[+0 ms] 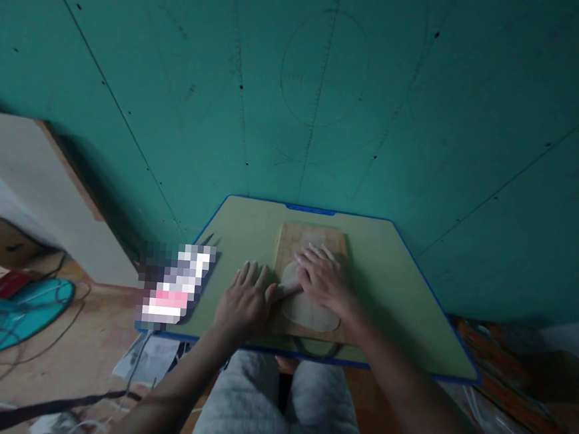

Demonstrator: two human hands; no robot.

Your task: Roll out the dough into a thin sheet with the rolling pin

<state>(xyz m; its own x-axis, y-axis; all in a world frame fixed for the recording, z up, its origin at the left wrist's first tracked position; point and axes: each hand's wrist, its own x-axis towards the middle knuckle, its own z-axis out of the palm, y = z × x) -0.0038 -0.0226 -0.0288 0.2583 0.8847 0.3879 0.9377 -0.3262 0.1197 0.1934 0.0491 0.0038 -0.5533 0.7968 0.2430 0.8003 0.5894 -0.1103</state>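
A flattened sheet of pale dough (312, 316) lies on a wooden cutting board (291, 234). Across the dough runs a short, light, rod-like piece (290, 288), which looks like a rolling pin; its right part is hidden under my right hand (322, 274). That hand is laid flat over the rod and dough, fingers stretched forward and whitish at the tips. My left hand (247, 299) is just left of the board, palm down with fingers spread. Its thumb reaches the rod's left end; whether it presses on it, I cannot tell.
The board rests on a small blue-edged table (404, 286) against a green wall (325, 79). A pixelated phone-like object (178, 288) with a cable lies at the table's left. Cables, papers (148, 360) and a turquoise round item (36, 311) are on the floor at left.
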